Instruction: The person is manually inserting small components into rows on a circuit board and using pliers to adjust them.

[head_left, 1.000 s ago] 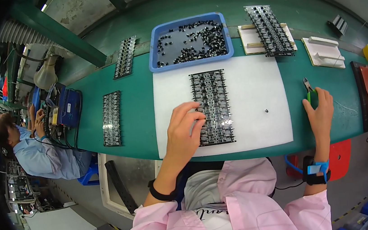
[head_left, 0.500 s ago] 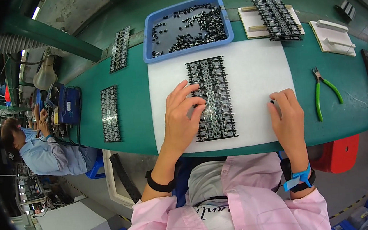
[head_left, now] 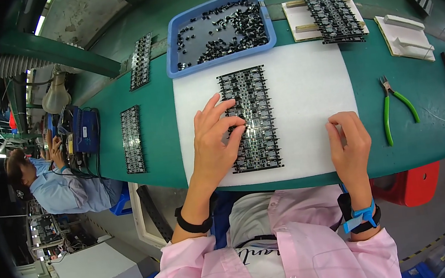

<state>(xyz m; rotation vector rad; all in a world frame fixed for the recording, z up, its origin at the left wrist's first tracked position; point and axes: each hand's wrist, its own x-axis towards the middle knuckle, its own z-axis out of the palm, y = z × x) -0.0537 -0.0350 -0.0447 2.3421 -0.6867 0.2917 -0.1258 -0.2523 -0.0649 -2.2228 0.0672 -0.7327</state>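
A panel of joined circuit boards (head_left: 254,102), black with silvery parts, lies upright along the white foam mat (head_left: 304,85). My left hand (head_left: 212,134) rests at its left edge, thumb and index finger curled close together over the middle of the panel. Whatever lies between those fingertips is too small to make out. Over the mat's right side, apart from the panel, my right hand (head_left: 350,141) has its thumb and fingertips pinched together. What that pinch holds, if anything, is hidden.
A blue tray (head_left: 168,52) of small black parts stands behind the mat. Circuit panels (head_left: 132,138) lie left; stacked panels (head_left: 323,7) rest on a white holder at the back right. Green-handled cutters (head_left: 387,114) lie right. A person in light blue (head_left: 66,184) sits far left.
The small black part visible at my right fingertips is now out of sight, and those fingers have drawn together. My left hand keeps nearly the same place on the panel. The whole view has shifted slightly.
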